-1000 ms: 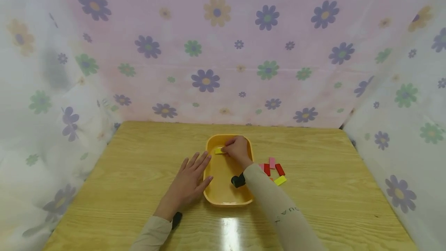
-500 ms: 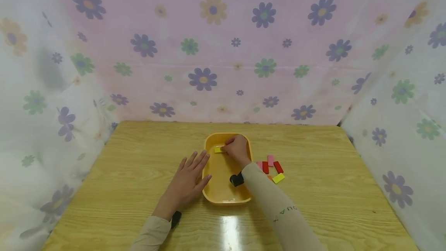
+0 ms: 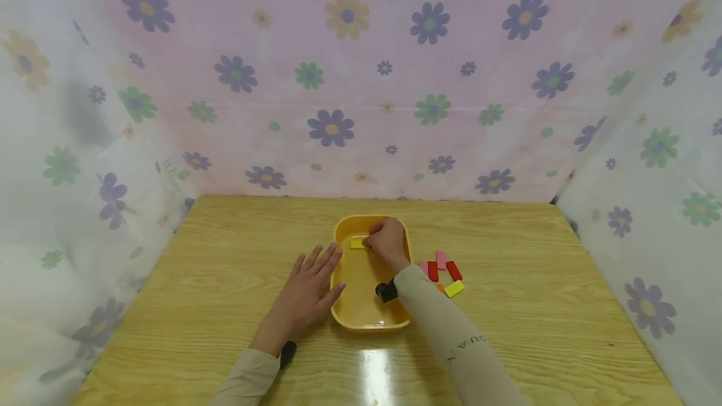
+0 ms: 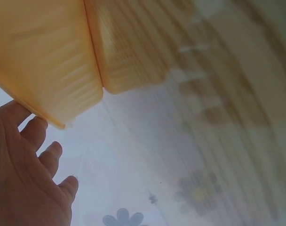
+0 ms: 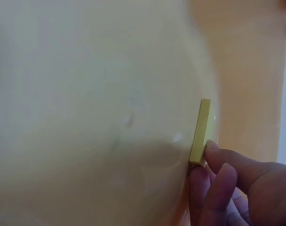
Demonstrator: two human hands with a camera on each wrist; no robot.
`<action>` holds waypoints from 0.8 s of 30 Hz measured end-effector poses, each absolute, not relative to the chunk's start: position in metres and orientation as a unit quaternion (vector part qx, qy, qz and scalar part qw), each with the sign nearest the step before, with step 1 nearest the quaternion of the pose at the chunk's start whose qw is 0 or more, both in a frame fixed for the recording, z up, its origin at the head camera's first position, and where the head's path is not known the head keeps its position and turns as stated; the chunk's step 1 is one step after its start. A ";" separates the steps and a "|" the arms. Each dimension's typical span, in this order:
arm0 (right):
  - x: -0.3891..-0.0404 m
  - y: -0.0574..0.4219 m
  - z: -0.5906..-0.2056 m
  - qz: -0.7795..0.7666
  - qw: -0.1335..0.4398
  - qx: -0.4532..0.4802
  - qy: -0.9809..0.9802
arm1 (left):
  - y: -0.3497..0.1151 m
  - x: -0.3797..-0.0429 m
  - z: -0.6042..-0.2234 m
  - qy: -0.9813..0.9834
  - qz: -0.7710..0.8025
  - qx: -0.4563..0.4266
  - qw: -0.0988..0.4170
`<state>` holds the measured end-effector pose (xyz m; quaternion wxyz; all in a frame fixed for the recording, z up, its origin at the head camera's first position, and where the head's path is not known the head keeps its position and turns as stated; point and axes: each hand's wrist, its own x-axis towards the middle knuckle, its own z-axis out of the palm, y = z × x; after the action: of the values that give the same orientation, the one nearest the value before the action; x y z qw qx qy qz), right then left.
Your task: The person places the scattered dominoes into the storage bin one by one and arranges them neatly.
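My right hand (image 3: 387, 244): fingers clamped on 1 yellow block (image 5: 201, 131) in the orange tray (image 3: 356, 290), lower center. My left hand (image 3: 301, 299): fingers apart, touching its left rim.

PLACE: curtained-off, room type unclear | SHOWN BY: flower-print sheets (image 3: 372, 93) on three sides, wood-grain table (image 3: 536, 306) between them
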<state>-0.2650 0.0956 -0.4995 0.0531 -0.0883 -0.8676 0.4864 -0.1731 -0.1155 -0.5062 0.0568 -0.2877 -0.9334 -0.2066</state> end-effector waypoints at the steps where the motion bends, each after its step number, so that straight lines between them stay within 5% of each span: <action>1: -0.265 0.096 -0.500 0.488 0.054 -0.086 -0.867 | -0.115 -0.173 -0.506 -0.933 -0.207 -0.288 0.059; 11: -0.268 0.099 -0.502 0.493 0.029 -0.078 -0.866 | -0.115 -0.172 -0.505 -0.934 -0.210 -0.285 0.049; 24: -0.256 0.110 -0.471 0.481 -0.105 -0.056 -0.869 | -0.115 -0.173 -0.507 -0.929 -0.232 -0.284 0.041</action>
<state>-0.2564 0.1103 -0.4712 -0.1046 -0.0559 -0.8689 0.4806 -0.1727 -0.1149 -0.5070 0.0407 -0.2840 -0.9293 -0.2324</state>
